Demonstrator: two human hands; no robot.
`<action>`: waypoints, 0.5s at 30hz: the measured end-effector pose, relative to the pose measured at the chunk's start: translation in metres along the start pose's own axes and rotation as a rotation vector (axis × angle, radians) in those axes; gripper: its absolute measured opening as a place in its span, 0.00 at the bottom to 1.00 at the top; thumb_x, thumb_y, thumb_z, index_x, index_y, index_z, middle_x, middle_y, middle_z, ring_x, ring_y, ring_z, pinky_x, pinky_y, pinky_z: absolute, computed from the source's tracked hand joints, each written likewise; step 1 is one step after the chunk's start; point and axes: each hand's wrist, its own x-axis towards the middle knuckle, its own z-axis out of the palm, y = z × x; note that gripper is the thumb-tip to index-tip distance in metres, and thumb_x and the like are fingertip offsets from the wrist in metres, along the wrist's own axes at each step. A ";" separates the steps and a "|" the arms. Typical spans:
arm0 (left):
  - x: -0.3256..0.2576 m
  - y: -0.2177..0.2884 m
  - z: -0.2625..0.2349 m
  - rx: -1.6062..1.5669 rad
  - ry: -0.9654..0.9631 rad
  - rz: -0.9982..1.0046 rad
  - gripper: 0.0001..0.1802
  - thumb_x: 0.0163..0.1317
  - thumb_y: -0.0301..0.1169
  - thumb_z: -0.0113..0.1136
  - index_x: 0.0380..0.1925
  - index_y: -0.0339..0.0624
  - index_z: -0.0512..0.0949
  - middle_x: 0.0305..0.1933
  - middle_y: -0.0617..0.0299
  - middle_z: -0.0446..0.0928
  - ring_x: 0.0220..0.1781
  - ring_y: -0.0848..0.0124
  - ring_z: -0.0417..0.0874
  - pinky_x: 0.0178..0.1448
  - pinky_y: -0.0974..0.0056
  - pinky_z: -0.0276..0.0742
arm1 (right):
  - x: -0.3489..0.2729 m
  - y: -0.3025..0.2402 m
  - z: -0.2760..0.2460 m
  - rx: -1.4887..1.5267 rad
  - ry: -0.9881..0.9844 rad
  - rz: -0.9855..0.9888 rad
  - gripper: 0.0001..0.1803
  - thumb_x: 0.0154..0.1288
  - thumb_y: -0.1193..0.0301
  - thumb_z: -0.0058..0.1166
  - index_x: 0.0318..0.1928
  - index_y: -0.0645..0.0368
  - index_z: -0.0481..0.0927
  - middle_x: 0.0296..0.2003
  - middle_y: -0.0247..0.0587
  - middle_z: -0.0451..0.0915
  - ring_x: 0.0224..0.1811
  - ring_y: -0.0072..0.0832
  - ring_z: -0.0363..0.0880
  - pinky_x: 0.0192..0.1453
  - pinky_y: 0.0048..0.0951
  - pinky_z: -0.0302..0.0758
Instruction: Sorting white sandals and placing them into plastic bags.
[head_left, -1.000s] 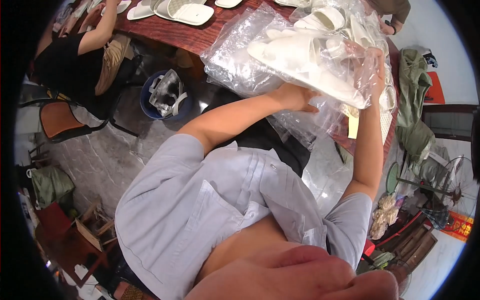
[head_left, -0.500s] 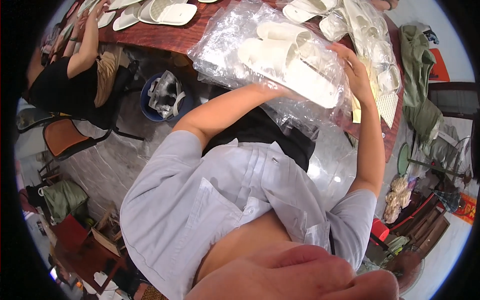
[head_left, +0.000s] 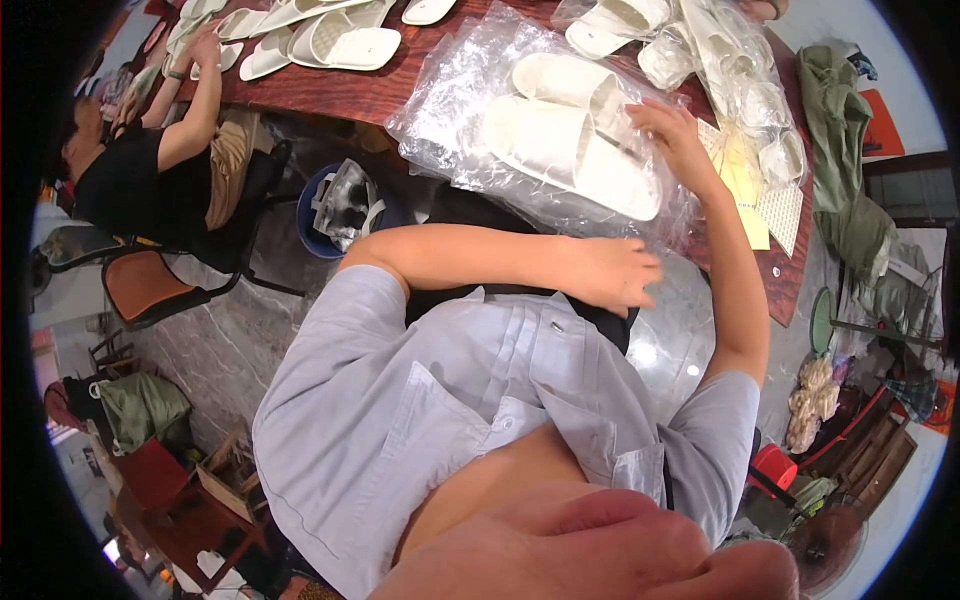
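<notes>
Lowered since a second ago: clear plastic bag (head_left: pixel 470 110) with a pair of white slippers (head_left: pixel 570 145) inside. Held up off the worktop (head_left: pixel 360 95) in both hands then; lies now on the near edge of that red-brown worktop, slippers side by side and flat, loose plastic hanging over the edge toward the lap.

Right hand (head_left: pixel 675 140) on top of the bag at the slippers' right end, fingers stretched and slightly spread, pressing or smoothing the plastic rather than gripping; closes around nothing. Left hand (head_left: pixel 610 272) dropped below the bag's near edge, forearm crossing in front of the body, fingers loose and half open, nothing held; contact with the hanging plastic impossible to tell.

Judged from this: weight of the bag carried by the worktop now, not by the hands, so both free to work on the plastic.

Just right of the bag, more bagged slippers (head_left: pixel 740 80) in a heap and a few pale yellow sheets (head_left: pixel 745 190). Further along the worktop, unbagged white slippers (head_left: pixel 340 45). At the left, another person (head_left: pixel 130 180) seated on an orange chair (head_left: pixel 150 285), own hands up at the worktop. Below the edge, a blue bucket (head_left: pixel 335 210).
</notes>
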 end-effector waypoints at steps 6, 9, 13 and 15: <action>-0.037 -0.006 -0.090 -0.346 0.288 -0.099 0.24 0.59 0.39 0.65 0.56 0.48 0.77 0.49 0.55 0.77 0.51 0.55 0.79 0.55 0.56 0.75 | -0.032 -0.053 -0.023 0.057 0.104 0.011 0.22 0.63 0.83 0.52 0.56 0.51 0.79 0.63 0.38 0.74 0.70 0.37 0.65 0.74 0.42 0.59; -0.075 -0.052 -0.107 -0.112 0.576 -0.458 0.20 0.60 0.34 0.65 0.53 0.44 0.80 0.51 0.53 0.81 0.53 0.55 0.81 0.58 0.56 0.76 | -0.056 -0.049 -0.040 0.294 0.334 0.195 0.18 0.66 0.84 0.48 0.54 0.60 0.80 0.54 0.40 0.80 0.58 0.29 0.76 0.62 0.28 0.72; -0.114 -0.111 -0.084 0.022 0.649 -0.830 0.17 0.66 0.34 0.59 0.53 0.42 0.79 0.49 0.52 0.81 0.50 0.55 0.81 0.56 0.58 0.76 | -0.086 -0.041 -0.050 0.408 0.336 0.353 0.11 0.69 0.79 0.49 0.48 0.65 0.81 0.43 0.38 0.83 0.47 0.23 0.79 0.56 0.25 0.73; -0.132 -0.138 -0.049 0.080 0.660 -0.862 0.16 0.67 0.35 0.58 0.52 0.44 0.80 0.46 0.53 0.81 0.49 0.54 0.80 0.55 0.57 0.76 | -0.096 -0.039 -0.047 0.277 0.119 0.416 0.10 0.69 0.75 0.51 0.45 0.68 0.81 0.40 0.38 0.83 0.43 0.22 0.78 0.51 0.23 0.73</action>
